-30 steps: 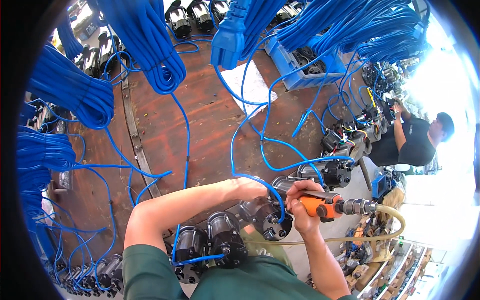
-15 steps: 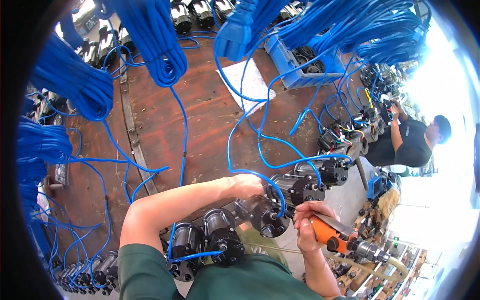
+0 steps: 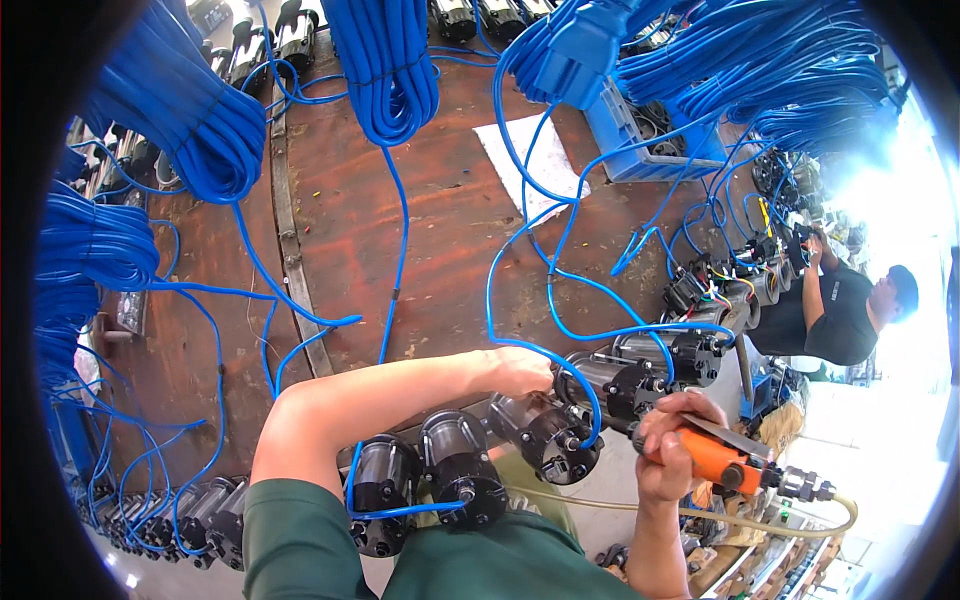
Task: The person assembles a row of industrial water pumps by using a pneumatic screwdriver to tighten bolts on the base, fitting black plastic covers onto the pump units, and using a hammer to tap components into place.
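The orange tool [image 3: 715, 460] has moved away from the black motor [image 3: 540, 432]; half a second ago its nose was just beside it, and now I see a gap. It slants more than it did at first, its hose end dipping toward five o'clock. The right hand [image 3: 670, 450] went with it, out to four o'clock, with fingers curled tight around the tool. A pale hose [image 3: 848, 510] hangs from the tool's end.

The left hand [image 3: 525, 368] has stayed by the far end of the motor, near the middle toward five o'clock. It is bent in, but the fingers are hidden, so I can't tell if it grips. The motor lies tipped below that hand, at five o'clock, with a blue cord [image 3: 598, 405] stuck in its end, same as before.

Two more motors [image 3: 460, 470] sit close by, from six to seven o'clock. The blue bin [image 3: 650, 165] is near one o'clock on the brown table [image 3: 450, 250], and a person in black [image 3: 838, 310] is still working at three o'clock.
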`<action>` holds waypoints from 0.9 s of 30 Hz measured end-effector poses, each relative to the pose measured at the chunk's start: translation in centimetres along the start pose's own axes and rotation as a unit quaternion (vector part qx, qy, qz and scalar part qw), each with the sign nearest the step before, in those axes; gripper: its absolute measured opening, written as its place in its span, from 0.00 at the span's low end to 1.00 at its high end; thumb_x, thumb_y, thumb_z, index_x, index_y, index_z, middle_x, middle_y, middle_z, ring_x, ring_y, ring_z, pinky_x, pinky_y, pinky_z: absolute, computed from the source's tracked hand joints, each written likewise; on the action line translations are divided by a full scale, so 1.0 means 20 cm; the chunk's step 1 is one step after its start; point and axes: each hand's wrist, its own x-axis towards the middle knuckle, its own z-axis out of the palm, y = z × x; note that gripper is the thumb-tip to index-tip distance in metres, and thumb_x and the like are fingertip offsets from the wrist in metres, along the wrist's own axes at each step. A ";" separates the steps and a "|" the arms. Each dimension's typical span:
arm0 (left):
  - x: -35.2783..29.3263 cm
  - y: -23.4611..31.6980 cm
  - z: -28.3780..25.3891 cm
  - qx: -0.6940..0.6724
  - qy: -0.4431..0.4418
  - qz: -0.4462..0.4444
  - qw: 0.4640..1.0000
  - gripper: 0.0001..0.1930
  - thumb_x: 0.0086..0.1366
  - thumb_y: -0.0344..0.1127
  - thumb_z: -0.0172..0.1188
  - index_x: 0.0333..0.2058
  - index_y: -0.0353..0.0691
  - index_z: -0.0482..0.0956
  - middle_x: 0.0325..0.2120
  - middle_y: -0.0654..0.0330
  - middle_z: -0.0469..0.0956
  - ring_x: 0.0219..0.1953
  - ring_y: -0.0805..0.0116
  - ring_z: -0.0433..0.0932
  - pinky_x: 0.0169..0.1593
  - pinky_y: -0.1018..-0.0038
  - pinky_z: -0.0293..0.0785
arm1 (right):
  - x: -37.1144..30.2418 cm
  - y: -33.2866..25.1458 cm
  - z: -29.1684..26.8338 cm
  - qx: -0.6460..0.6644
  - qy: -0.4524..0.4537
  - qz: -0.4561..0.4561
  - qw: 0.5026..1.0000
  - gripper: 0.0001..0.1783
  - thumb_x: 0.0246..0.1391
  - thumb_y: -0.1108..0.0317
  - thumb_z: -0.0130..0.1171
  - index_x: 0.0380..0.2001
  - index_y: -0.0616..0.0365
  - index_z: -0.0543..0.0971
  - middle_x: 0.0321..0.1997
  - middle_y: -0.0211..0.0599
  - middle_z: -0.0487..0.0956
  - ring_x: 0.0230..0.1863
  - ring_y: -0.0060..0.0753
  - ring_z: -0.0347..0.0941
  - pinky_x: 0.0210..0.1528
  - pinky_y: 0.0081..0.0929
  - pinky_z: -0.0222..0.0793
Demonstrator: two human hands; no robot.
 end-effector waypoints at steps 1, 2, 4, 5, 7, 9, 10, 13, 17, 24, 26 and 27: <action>0.01 -0.01 0.00 0.008 -0.003 0.000 1.000 0.05 0.49 0.31 0.65 0.26 0.39 0.83 0.23 0.51 0.79 0.29 0.49 0.79 0.33 0.57 0.75 | 0.03 0.00 0.00 0.009 -0.009 -0.021 1.000 0.25 0.47 0.71 0.58 0.48 0.75 0.72 0.36 0.53 0.80 0.21 0.25 0.71 0.28 0.23 0.72; 0.01 -0.03 0.01 0.015 -0.006 -0.001 1.000 0.05 0.49 0.32 0.65 0.25 0.39 0.83 0.23 0.50 0.79 0.29 0.48 0.79 0.34 0.57 0.75 | 0.04 0.01 0.01 0.018 0.000 -0.015 1.000 0.25 0.47 0.72 0.58 0.50 0.74 0.71 0.37 0.53 0.80 0.21 0.25 0.71 0.29 0.23 0.73; 0.02 -0.07 0.04 0.040 -0.047 0.021 0.998 0.07 0.53 0.35 0.65 0.30 0.42 0.85 0.20 0.58 0.75 0.27 0.55 0.77 0.30 0.61 0.73 | 0.03 0.04 0.00 0.027 -0.011 0.008 1.000 0.27 0.48 0.73 0.57 0.53 0.72 0.71 0.38 0.55 0.80 0.22 0.25 0.71 0.31 0.24 0.73; 0.02 -0.06 0.03 0.034 -0.048 0.015 0.998 0.07 0.53 0.35 0.65 0.30 0.42 0.85 0.21 0.57 0.76 0.27 0.55 0.77 0.30 0.61 0.73 | 0.02 0.06 0.00 0.019 -0.017 0.010 1.000 0.27 0.48 0.73 0.57 0.53 0.72 0.71 0.38 0.55 0.80 0.22 0.25 0.71 0.31 0.24 0.73; 0.02 -0.05 0.01 0.020 -0.040 0.002 0.999 0.06 0.53 0.34 0.65 0.30 0.41 0.85 0.22 0.56 0.77 0.28 0.54 0.77 0.31 0.60 0.74 | 0.01 0.10 -0.01 0.004 -0.030 0.016 0.999 0.27 0.48 0.74 0.57 0.54 0.71 0.71 0.39 0.56 0.80 0.22 0.25 0.72 0.31 0.24 0.74; 0.02 -0.02 0.01 0.013 -0.039 -0.007 0.999 0.06 0.53 0.34 0.64 0.30 0.41 0.85 0.23 0.55 0.77 0.29 0.53 0.78 0.32 0.60 0.74 | -0.01 0.13 -0.01 -0.003 -0.039 0.031 0.999 0.27 0.48 0.73 0.58 0.54 0.70 0.71 0.40 0.54 0.80 0.22 0.25 0.71 0.31 0.24 0.73; 0.02 -0.01 0.00 0.010 -0.040 -0.011 0.999 0.06 0.53 0.33 0.64 0.30 0.40 0.85 0.23 0.55 0.78 0.29 0.53 0.78 0.32 0.60 0.74 | -0.02 0.13 -0.01 -0.018 -0.041 0.042 0.998 0.27 0.47 0.72 0.57 0.53 0.70 0.71 0.40 0.53 0.79 0.22 0.24 0.71 0.31 0.24 0.73; 0.01 0.01 0.00 0.003 -0.042 -0.021 0.999 0.06 0.53 0.32 0.64 0.30 0.40 0.85 0.25 0.53 0.79 0.30 0.51 0.79 0.33 0.59 0.75 | -0.02 0.16 -0.01 -0.029 -0.054 0.059 0.996 0.27 0.48 0.72 0.57 0.53 0.69 0.71 0.40 0.52 0.79 0.23 0.24 0.70 0.32 0.24 0.72; 0.00 0.03 0.00 0.004 -0.055 -0.029 0.998 0.06 0.53 0.31 0.64 0.30 0.38 0.85 0.26 0.51 0.80 0.32 0.50 0.80 0.35 0.58 0.76 | -0.01 0.18 0.01 -0.030 -0.078 0.054 0.995 0.21 0.50 0.74 0.56 0.49 0.67 0.72 0.37 0.48 0.77 0.23 0.25 0.70 0.31 0.24 0.72; 0.00 0.06 -0.09 0.027 -0.094 -0.076 0.992 0.06 0.53 0.29 0.63 0.29 0.36 0.84 0.30 0.48 0.83 0.34 0.47 0.83 0.38 0.57 0.78 | -0.03 0.21 0.00 -0.068 -0.109 0.017 0.992 0.14 0.49 0.73 0.58 0.41 0.63 0.73 0.31 0.41 0.75 0.21 0.25 0.69 0.24 0.21 0.69; -0.02 0.09 -0.09 0.036 -0.094 -0.104 0.990 0.06 0.52 0.29 0.63 0.30 0.36 0.84 0.31 0.48 0.84 0.35 0.46 0.83 0.38 0.56 0.78 | -0.03 0.19 0.01 -0.088 -0.108 0.031 0.990 0.14 0.49 0.74 0.58 0.41 0.63 0.73 0.31 0.42 0.76 0.22 0.26 0.70 0.24 0.20 0.69; -0.03 0.09 -0.08 0.046 -0.089 -0.124 0.987 0.07 0.52 0.30 0.64 0.31 0.36 0.84 0.31 0.47 0.84 0.35 0.46 0.83 0.39 0.56 0.78 | -0.02 0.19 0.01 -0.091 -0.111 0.037 0.989 0.14 0.49 0.74 0.58 0.42 0.63 0.74 0.31 0.43 0.76 0.22 0.26 0.70 0.24 0.20 0.70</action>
